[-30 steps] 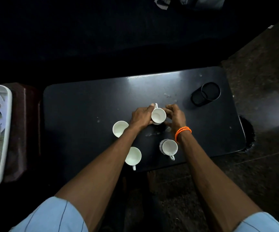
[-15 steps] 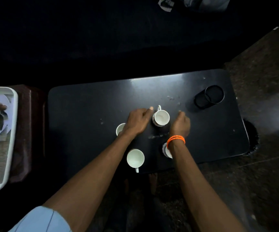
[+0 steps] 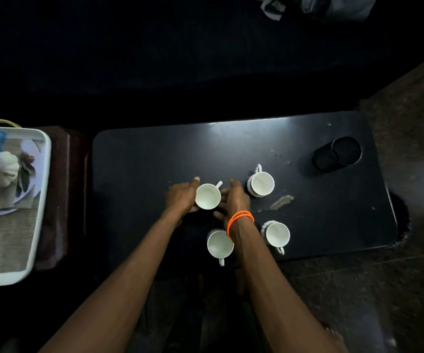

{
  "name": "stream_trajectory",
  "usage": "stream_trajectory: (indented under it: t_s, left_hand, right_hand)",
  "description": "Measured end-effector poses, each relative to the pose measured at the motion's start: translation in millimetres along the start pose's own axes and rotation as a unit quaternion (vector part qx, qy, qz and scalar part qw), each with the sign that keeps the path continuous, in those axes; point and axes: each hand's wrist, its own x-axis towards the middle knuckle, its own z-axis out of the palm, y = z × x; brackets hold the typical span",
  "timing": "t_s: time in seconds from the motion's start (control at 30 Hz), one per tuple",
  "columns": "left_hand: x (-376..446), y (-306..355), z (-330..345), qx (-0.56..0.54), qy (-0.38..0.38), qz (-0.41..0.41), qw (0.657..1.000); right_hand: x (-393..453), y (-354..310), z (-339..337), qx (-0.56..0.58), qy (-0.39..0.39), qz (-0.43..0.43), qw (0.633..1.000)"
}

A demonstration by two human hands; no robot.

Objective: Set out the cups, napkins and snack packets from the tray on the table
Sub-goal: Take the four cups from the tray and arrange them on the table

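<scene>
Both hands – left [image 3: 180, 197], right [image 3: 234, 200] – cup one empty white cup [image 3: 208, 196]

Four white cups stood upright and empty on the table [image 3: 155, 159]. One cup [image 3: 208, 196] sat between the fingers of both hands, handle pointing away. Another [image 3: 261, 184] stood just right of the right fingers [image 3: 235, 186]; two more [image 3: 220, 244] [image 3: 277, 234] stood nearer the wrists. The tray [image 3: 43, 189] lay well left.

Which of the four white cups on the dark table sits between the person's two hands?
The far-left cup, handle pointing up-right, sits between the left hand and right hand. The other three cups stand apart, outside the hands.
</scene>
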Motion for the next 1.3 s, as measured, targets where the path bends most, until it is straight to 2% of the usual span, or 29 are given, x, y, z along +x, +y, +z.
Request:
stream_trajectory:
  t_s: [0.1,0.27,0.37,0.53,0.97,1.03,1.1,1.23,1.3]
  left_hand:
    - [-5,-2,9,-0.148,-0.012,-0.026,0.989]
    - [-11,2,18,-0.213,-0.012,-0.027,0.977]
    - [-11,2,21,-0.214,-0.015,-0.029,0.976]
    - [-10,0,23,-0.226,-0.007,-0.027,0.974]
    - [-3,-8,14,-0.206,0.016,-0.029,0.978]
    - [-3,-14,12,-0.192,0.026,-0.033,0.981]
    - [-5,-21,11,-0.172,0.048,-0.031,0.983]
    - [-11,-34,13,-0.159,0.096,-0.017,0.982]
    - [-14,-39,17,-0.104,0.123,0.023,0.987]
  right_hand:
    - [-1,-7,-1,-0.001,0.005,-0.048,0.999]
    - [-4,-17,-2,-0.002,-0.022,-0.087,0.996]
    - [-4,-21,-3,0.012,-0.039,-0.091,0.995]
    - [-3,-19,-6,-0.042,-0.060,-0.118,0.990]
    - [2,-17,-12,-0.063,-0.065,-0.133,0.987]
    - [4,-18,-22,-0.030,-0.029,-0.185,0.982]
    - [6,-21,-37,-0.035,0.044,-0.256,0.965]
    - [9,-36,-73,-0.103,0.193,-0.392,0.894]
    - [16,-42,-88,-0.169,0.210,-0.420,0.867]
